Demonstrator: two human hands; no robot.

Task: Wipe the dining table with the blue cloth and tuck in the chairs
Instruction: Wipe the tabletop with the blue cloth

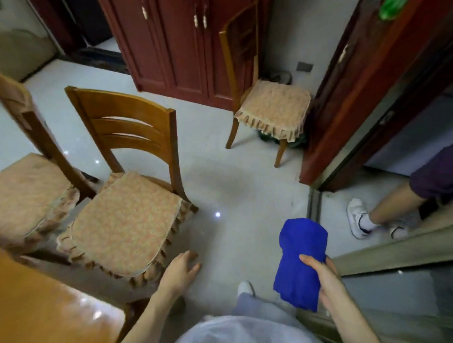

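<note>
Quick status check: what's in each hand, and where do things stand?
Right hand: grip on blue cloth. Left hand: empty, open, near closest chair. Chairs pulled out from table.

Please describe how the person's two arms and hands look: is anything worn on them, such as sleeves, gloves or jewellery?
Both forearms are bare up to the bottom edge of the picture; no sleeve shows on either. The left hand and the right hand wear no gloves, and no ring, watch or bracelet is visible. The fingers have short, unpainted nails. Below the arms, a pale, thin whitish garment covers the body.
</note>
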